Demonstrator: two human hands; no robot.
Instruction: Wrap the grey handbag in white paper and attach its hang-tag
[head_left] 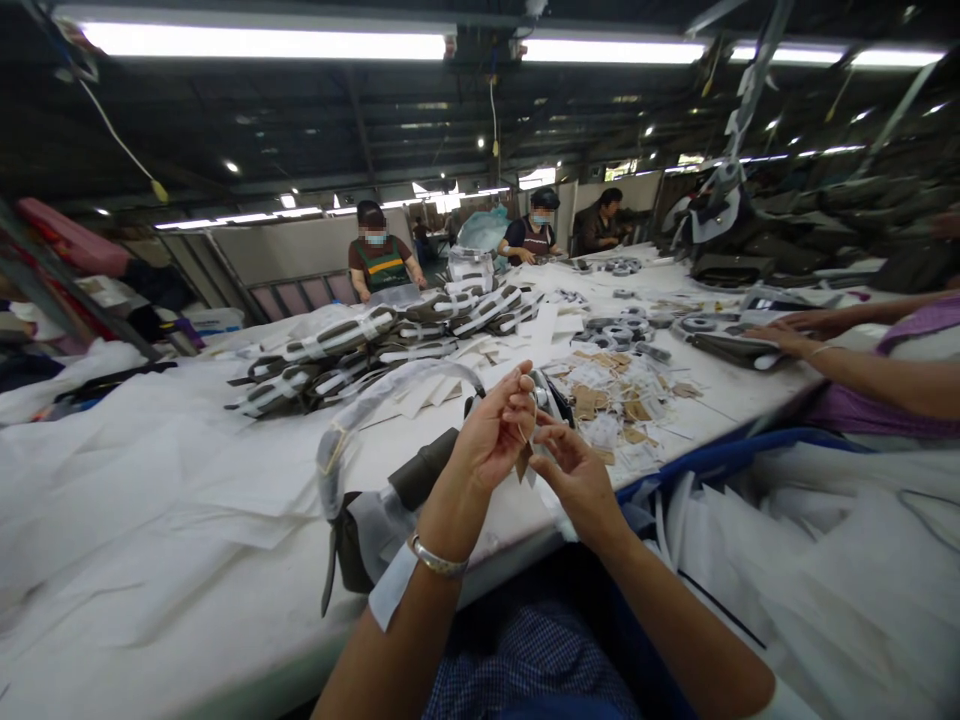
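Note:
My left hand (495, 425) is raised over the table edge, its fingers pinched on the thin string of a brown hang tag (523, 462). The tag dangles between my two hands. Close on the right is my right hand (577, 470), thumb and fingers apart, the tips beside the string and tag. Below and left of my left arm lies a dark olive handbag (424, 468), its arched handle (367, 410) wrapped in clear plastic and white padding. Part of the bag is hidden behind my left hand and forearm.
Wrapped olive bags (322, 350) are piled beyond my hands. Loose brown and white tags (600, 395) lie to their right. White sheets (135, 500) cover the table's left. A blue-rimmed bin (697, 455) holds white sheets at right. A co-worker's hands (787, 330) rest on a bag; other people work across the table.

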